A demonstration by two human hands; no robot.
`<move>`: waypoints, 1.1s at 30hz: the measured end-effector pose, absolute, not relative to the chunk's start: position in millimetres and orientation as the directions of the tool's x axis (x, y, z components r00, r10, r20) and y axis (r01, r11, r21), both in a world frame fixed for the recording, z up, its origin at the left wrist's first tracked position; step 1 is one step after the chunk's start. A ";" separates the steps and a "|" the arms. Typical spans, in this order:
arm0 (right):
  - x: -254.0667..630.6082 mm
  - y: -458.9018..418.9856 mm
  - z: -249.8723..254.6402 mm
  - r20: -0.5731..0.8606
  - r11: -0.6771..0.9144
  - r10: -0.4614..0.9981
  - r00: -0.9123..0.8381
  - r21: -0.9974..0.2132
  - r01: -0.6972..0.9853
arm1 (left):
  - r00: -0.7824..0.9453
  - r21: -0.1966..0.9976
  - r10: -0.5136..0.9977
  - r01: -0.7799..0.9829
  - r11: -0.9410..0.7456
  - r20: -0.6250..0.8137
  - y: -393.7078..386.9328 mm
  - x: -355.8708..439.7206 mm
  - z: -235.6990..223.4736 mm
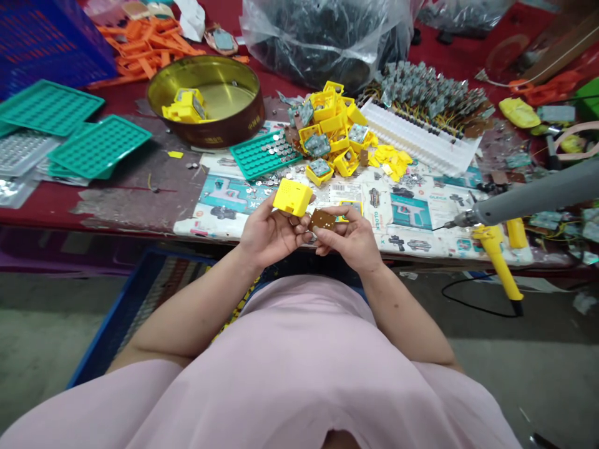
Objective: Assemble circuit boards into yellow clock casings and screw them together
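My left hand [271, 231] holds a small yellow plastic case [292, 197], with a slotted patch on its upper face. Close beside it, my right hand [350, 237] pinches a brown circuit board [322, 221] between thumb and fingers. The left fingertips are at the board's left edge; whether they touch it I cannot tell. Both hands are just above the front edge of the table. Behind them lies a heap of yellow cases [331, 115], some with grey parts inside. A green tray [262, 153] with round metal pieces is left of the heap.
A round tin [224, 128] with yellow cases stands at the back left. Green trays [100, 146] lie farther left. An electric screwdriver [524, 196] reaches in from the right, above a yellow-handled tool [500, 262]. Wired parts stand in a white rack [421, 140].
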State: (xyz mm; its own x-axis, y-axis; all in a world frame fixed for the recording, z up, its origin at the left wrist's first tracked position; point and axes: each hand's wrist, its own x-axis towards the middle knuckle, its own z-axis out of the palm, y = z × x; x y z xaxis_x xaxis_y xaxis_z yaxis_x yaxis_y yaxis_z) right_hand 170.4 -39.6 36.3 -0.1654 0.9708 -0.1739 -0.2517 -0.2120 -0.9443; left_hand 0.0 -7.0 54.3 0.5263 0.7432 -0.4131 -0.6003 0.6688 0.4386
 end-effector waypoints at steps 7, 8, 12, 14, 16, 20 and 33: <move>165.4 -40.8 29.1 -0.147 -0.164 0.984 -0.096 -0.963 -0.215 | 0.506 0.429 0.720 -0.581 0.691 -0.475 -5.9 0.4 51.4; 165.9 -41.0 28.7 -0.141 -0.161 0.984 -0.106 -0.963 -0.215 | 0.508 0.426 0.718 -0.581 0.693 -0.475 -5.8 0.0 51.6; 171.2 -41.7 29.0 -0.112 -0.169 0.963 -0.245 -0.959 -0.226 | 0.554 0.425 0.711 -0.570 0.703 -0.434 -5.0 -2.1 52.1; 174.2 -42.0 28.8 -0.102 -0.178 0.940 -0.324 -0.961 -0.213 | 0.566 0.431 0.712 -0.567 0.702 -0.417 -4.4 -3.1 52.9; 175.9 -42.5 27.9 -0.099 -0.178 0.930 -0.355 -0.964 -0.197 | 0.571 0.437 0.716 -0.567 0.698 -0.402 -3.8 -3.4 54.2; 173.8 -45.0 26.0 -0.100 -0.157 0.957 -0.273 -0.968 -0.197 | 0.587 0.452 0.723 -0.567 0.689 -0.366 -3.5 -1.3 56.7; 172.9 -44.8 31.7 -0.252 -0.286 0.952 -0.172 -0.934 -0.215 | 0.547 0.444 0.732 -0.582 0.681 -0.406 -2.7 5.8 60.4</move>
